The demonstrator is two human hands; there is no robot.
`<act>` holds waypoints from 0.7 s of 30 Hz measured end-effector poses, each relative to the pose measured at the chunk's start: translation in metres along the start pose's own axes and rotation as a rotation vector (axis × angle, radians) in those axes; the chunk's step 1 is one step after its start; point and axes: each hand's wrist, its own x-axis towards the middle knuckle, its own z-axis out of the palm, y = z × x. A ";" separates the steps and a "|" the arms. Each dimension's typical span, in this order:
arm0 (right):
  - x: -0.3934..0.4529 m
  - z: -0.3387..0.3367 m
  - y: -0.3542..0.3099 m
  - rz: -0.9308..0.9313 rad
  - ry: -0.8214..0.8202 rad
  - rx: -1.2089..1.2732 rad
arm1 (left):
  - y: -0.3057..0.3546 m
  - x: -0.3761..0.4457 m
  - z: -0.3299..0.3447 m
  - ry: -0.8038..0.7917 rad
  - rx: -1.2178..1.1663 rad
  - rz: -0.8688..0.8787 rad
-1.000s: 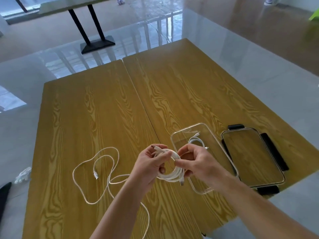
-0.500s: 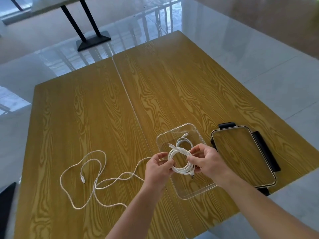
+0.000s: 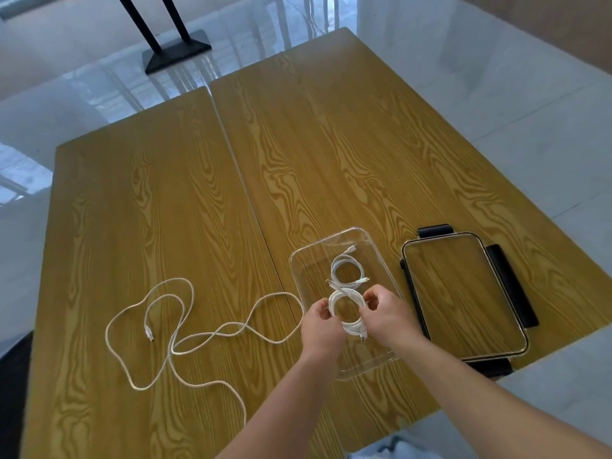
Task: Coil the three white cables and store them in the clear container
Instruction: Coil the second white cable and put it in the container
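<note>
Both hands pinch 2nd coiled cable (image 3: 347,313), lower centre of frame: left hand (image 3: 320,321) on its left side, right hand (image 3: 385,309) on right, prob. so loops don't spring open over clear container (image 3: 381,256). 1st coil (image 3: 347,271) already inside; 3rd cable (image 3: 185,326) loose, lower left.
</note>
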 end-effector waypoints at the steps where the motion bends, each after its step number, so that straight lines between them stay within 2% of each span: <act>1: -0.001 0.002 0.000 0.028 -0.012 0.002 | -0.001 0.003 0.002 0.002 0.020 -0.004; 10: -0.004 -0.001 -0.004 0.229 -0.078 0.074 | -0.001 0.017 0.028 0.021 0.241 -0.036; 16: -0.003 -0.007 -0.009 0.295 -0.116 0.037 | -0.010 0.022 0.040 -0.016 0.222 -0.079; 21: -0.003 -0.008 -0.013 0.329 -0.116 0.027 | -0.015 0.024 0.045 -0.025 0.236 -0.045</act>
